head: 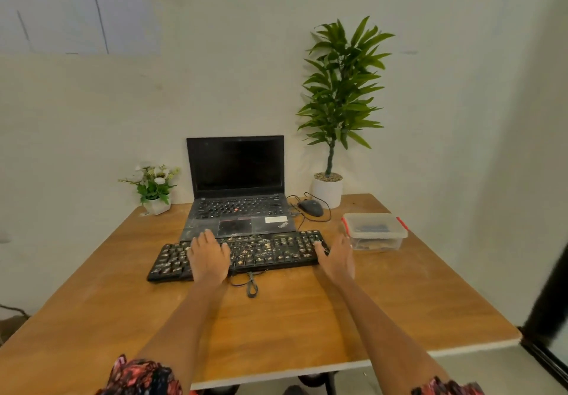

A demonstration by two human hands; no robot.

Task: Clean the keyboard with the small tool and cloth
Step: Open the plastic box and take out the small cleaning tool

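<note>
Pale plaster walls close in behind a brown wooden table with a white edge, and the person's two bare arms reach across it toward twelve o'clock. At the middle of the tabletop lies the long black wired keyboard, its keys flecked all over with pale crumbs; its dark cord loops off the near edge toward six o'clock. The left hand rests flat on the keyboard's left-centre keys, fingers straight and gripping nothing, while the right hand lies at the keyboard's right end, at three o'clock, fingers extended and also holding nothing. Just behind the keyboard, at twelve o'clock, stands an open black laptop with a dark screen, a dusty palm rest, a white sticker too blurred to read and a ThinkPad logo at its corner. A dark computer mouse and its tangled cable sit at one o'clock. At two o'clock, just beside the right hand's fingertips, is a clear plastic lidded box with red side clips; something dark lies inside, though I cannot make out what. A tall green leafy plant in a white pot stands at one o'clock by the wall, and a small white-flowered plant in a white pot at eleven o'clock.
</note>
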